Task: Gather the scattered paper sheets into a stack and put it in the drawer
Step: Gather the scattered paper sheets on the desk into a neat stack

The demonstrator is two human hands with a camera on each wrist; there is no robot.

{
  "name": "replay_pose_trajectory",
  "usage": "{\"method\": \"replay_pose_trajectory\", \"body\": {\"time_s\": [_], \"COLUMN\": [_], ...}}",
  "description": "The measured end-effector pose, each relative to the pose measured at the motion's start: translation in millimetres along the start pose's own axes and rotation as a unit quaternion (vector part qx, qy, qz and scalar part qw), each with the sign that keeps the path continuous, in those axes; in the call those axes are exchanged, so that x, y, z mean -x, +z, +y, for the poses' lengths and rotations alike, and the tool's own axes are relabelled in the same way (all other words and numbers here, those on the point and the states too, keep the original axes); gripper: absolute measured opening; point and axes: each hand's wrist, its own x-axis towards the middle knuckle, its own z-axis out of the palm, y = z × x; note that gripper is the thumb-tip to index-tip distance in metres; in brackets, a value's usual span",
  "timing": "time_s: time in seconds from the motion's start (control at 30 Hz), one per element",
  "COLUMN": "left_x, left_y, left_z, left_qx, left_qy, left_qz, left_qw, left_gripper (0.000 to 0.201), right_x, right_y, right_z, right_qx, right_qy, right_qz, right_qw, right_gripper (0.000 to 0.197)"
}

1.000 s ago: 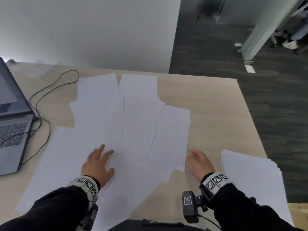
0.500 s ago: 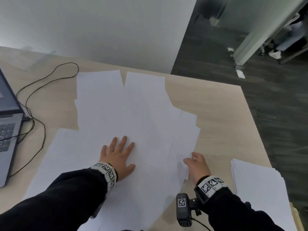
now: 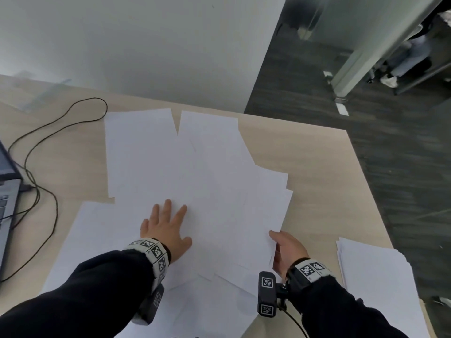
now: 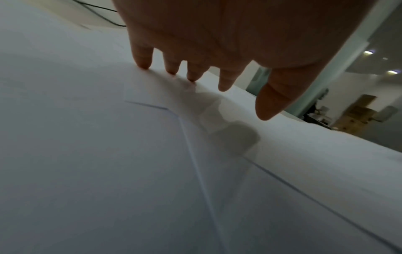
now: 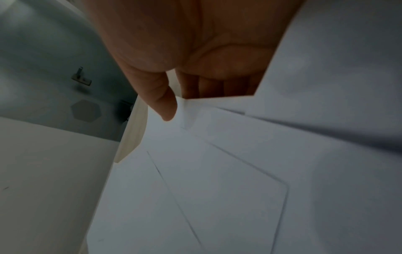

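Observation:
Several white paper sheets [image 3: 195, 172] lie overlapped across the wooden desk [image 3: 317, 167]. My left hand [image 3: 166, 230] lies flat on them near the middle, fingers spread; in the left wrist view its fingertips [image 4: 143, 63] press on the paper [image 4: 108, 154]. My right hand [image 3: 285, 247] is at the right edge of the spread. In the right wrist view its thumb [image 5: 165, 106] lies on top of the sheets [image 5: 217, 171] and the fingers are tucked beneath, pinching a slightly lifted edge. No drawer is in view.
A separate pile of white sheets [image 3: 375, 276] sits at the desk's near right corner. An open laptop [image 3: 7, 196] stands at the left edge, with a black cable [image 3: 48, 142] looping beside it. Past the desk's right edge is dark carpet [image 3: 402, 191].
My left hand has slid forward and to the right over the sheets. My right hand has moved left to the spread's edge and taken hold of it.

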Motion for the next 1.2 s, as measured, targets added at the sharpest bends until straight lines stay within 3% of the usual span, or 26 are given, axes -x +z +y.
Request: {"method": "replay_pose_trajectory", "body": {"time_s": [0.07,0.13,0.17,0.27,0.33,0.5,0.77,1.03,1.2], "left_x": [4,10,12,18,20,17,12,12,15], "left_y": [4,7,8,13,15,16,17,13,1], "left_z": [7,16,21,34,37,26,24,17,37], "left_qx": [-0.012,-0.017,-0.019,-0.022,-0.008,0.013,0.033,0.025,0.076], "left_qy": [0.029,0.057,0.074,0.145,0.173,0.102,0.057,0.021,0.004], "left_qz": [-0.013,-0.023,-0.028,-0.053,-0.060,-0.028,-0.026,-0.002,0.028], "left_qw": [0.999,0.998,0.997,0.988,0.983,0.994,0.997,0.999,0.997], "left_gripper": [0.085,0.083,0.083,0.082,0.081,0.083,0.085,0.081,0.070], "right_x": [2,-2,-4,-3,-5,-10,5,41,70], "right_y": [6,9,11,13,11,3,-38,-112,-137], "right_z": [1,5,7,9,11,11,-17,-29,-25], "right_qx": [0.037,0.080,0.087,0.090,0.102,0.154,0.231,0.147,0.107], "right_qy": [-0.014,-0.027,-0.026,-0.025,-0.024,-0.039,-0.121,-0.149,-0.164], "right_qz": [0.003,0.004,-0.004,0.010,0.002,0.007,0.103,0.211,0.204], "right_qw": [0.999,0.996,0.996,0.996,0.994,0.987,0.960,0.955,0.959], "right_gripper": [0.015,0.037,0.038,0.016,0.014,0.026,0.016,0.009,0.006]}}
